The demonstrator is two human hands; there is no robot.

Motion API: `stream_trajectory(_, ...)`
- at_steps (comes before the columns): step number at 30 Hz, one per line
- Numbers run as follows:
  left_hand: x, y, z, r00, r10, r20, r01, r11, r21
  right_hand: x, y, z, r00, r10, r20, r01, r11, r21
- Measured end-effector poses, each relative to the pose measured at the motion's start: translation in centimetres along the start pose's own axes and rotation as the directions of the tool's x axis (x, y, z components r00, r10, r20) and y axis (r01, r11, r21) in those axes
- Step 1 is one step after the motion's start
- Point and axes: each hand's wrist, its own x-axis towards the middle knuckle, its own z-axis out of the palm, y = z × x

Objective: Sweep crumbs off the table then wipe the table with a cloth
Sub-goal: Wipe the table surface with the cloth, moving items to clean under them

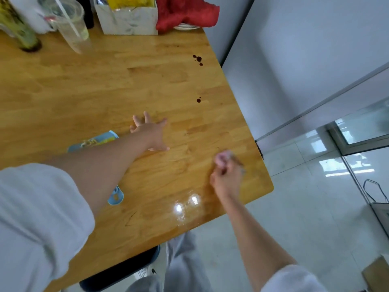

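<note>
Left hand (150, 131): fingers spread flat on tabletop (84, 91). Right hand (226, 171): curled, blurred, contents unclear. Red cloth (185, 13): far corner, beyond both, nearer the right hand's side.

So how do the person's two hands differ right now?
The left hand has its fingers spread, reaching out over the middle of the wooden table; the right hand has its fingers curled in, near the table's right edge. The left looks empty; the right is blurred, so whether it holds anything cannot be told. Both are bare and over the tabletop.
</note>
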Motion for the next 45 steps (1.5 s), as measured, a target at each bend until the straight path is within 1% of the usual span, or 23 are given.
stream_trajectory(3, 0.1, -0.1, 0.1, 1.0, 0.008, -0.019, -0.008, 1.0, 0.0, -2.6, -2.6, 4.1, 0.785, -0.378, 0.491, 0.496, 0.858, -0.132)
stream_trajectory(5, 0.1, -0.2, 0.0, 1.0, 0.015, -0.025, -0.015, 1.0, 0.006, 0.6, -2.8, 2.9, 0.677, -0.407, 0.613, 0.609, 0.778, -0.156)
stream_trajectory(7, 0.1, -0.5, -0.2, 0.999, 0.024, -0.032, -0.022, 0.999, 0.039, 5.3, -3.3, -0.9, 0.813, -0.349, 0.466, 0.481, 0.854, -0.2)
stream_trajectory(9, 0.3, -1.0, -0.9, 0.996, 0.038, -0.075, -0.035, 0.998, 0.046, 10.1, -2.8, -4.9, 0.987, -0.128, 0.1, 0.141, 0.981, -0.135)
stream_trajectory(11, 0.7, -2.2, -2.0, 0.985, 0.033, -0.172, -0.038, 0.999, -0.023, 12.8, -2.1, -5.9, 0.975, 0.116, -0.191, -0.134, 0.987, -0.086)
stream_trajectory(13, 1.2, -3.6, -3.0, 0.957, -0.019, -0.291, -0.017, 0.993, -0.12, 12.6, -2.3, -3.2, 0.963, 0.084, -0.256, -0.119, 0.985, -0.122)
stream_trajectory(15, 2.0, -4.9, -3.6, 0.941, -0.076, -0.329, 0.029, 0.989, -0.145, 9.0, -3.6, 1.1, 0.987, -0.155, -0.038, 0.149, 0.981, -0.126)
stream_trajectory(17, 3.2, -6.2, -4.0, 0.952, -0.121, -0.281, 0.077, 0.984, -0.162, 4.7, -5.4, 4.1, 0.815, -0.442, 0.376, 0.524, 0.838, -0.152)
stream_trajectory(19, 4.2, -7.4, -4.3, 0.96, -0.165, -0.228, 0.127, 0.977, -0.172, 4.0, -5.3, 4.3, 0.499, -0.481, 0.721, 0.741, 0.668, -0.068)
stream_trajectory(20, 4.6, -7.9, -4.5, 0.958, -0.188, -0.217, 0.149, 0.972, -0.182, 5.5, -5.2, 3.3, 0.471, -0.461, 0.752, 0.745, 0.664, -0.06)
stream_trajectory(22, 5.2, -8.8, -5.0, 0.95, -0.234, -0.209, 0.189, 0.959, -0.213, 10.5, -4.7, 0.0, 0.676, -0.446, 0.587, 0.638, 0.753, -0.162)
stream_trajectory(24, 5.5, -9.3, -5.3, 0.943, -0.275, -0.187, 0.229, 0.945, -0.235, 14.9, -5.0, -3.7, 0.964, -0.209, 0.164, 0.239, 0.952, -0.191)
stream_trajectory(25, 5.5, -9.5, -5.5, 0.943, -0.285, -0.17, 0.238, 0.938, -0.252, 16.2, -5.2, -4.6, 0.999, -0.007, -0.047, 0.002, 0.995, -0.099)
stream_trajectory(26, 5.6, -9.5, -5.7, 0.946, -0.287, -0.15, 0.24, 0.933, -0.269, 17.0, -5.3, -4.6, 0.962, 0.186, -0.2, -0.184, 0.982, 0.028)
stream_trajectory(28, 5.7, -9.3, -6.0, 0.952, -0.287, -0.11, 0.246, 0.927, -0.284, 16.4, -6.0, -1.3, 0.928, 0.262, -0.265, -0.223, 0.96, 0.168)
stream_trajectory(31, 5.8, -8.9, -6.5, 0.953, -0.293, -0.078, 0.258, 0.92, -0.295, 11.0, -8.1, 6.3, 0.977, -0.2, 0.08, 0.208, 0.973, -0.104)
stream_trajectory(33, 5.8, -8.9, -6.7, 0.953, -0.295, -0.069, 0.263, 0.918, -0.297, 7.6, -9.2, 8.1, 0.724, -0.456, 0.517, 0.626, 0.75, -0.215)
stream_trajectory(35, 5.7, -9.0, -6.5, 0.954, -0.292, -0.068, 0.262, 0.921, -0.287, 8.2, -9.3, 6.5, 0.526, -0.44, 0.728, 0.729, 0.674, -0.12)
stream_trajectory(36, 5.7, -9.0, -6.5, 0.955, -0.289, -0.071, 0.259, 0.923, -0.283, 9.9, -9.1, 4.9, 0.559, -0.424, 0.713, 0.717, 0.679, -0.158)
stream_trajectory(38, 5.8, -8.9, -6.4, 0.957, -0.281, -0.074, 0.251, 0.926, -0.282, 14.1, -8.5, 1.0, 0.802, -0.392, 0.451, 0.559, 0.758, -0.336)
stream_trajectory(40, 5.8, -8.9, -6.4, 0.957, -0.279, -0.075, 0.248, 0.926, -0.285, 17.4, -8.1, -2.2, 0.996, -0.084, 0.01, 0.084, 0.966, -0.246)
stream_trajectory(42, 5.7, -8.9, -6.5, 0.958, -0.279, -0.067, 0.25, 0.926, -0.284, 17.4, -8.3, -2.2, 0.962, 0.183, -0.201, -0.198, 0.978, -0.058)
stream_trajectory(45, 5.8, -8.8, -6.7, 0.959, -0.28, -0.056, 0.254, 0.926, -0.28, 12.7, -7.6, 1.9, 0.993, -0.102, 0.051, 0.111, 0.97, -0.215)
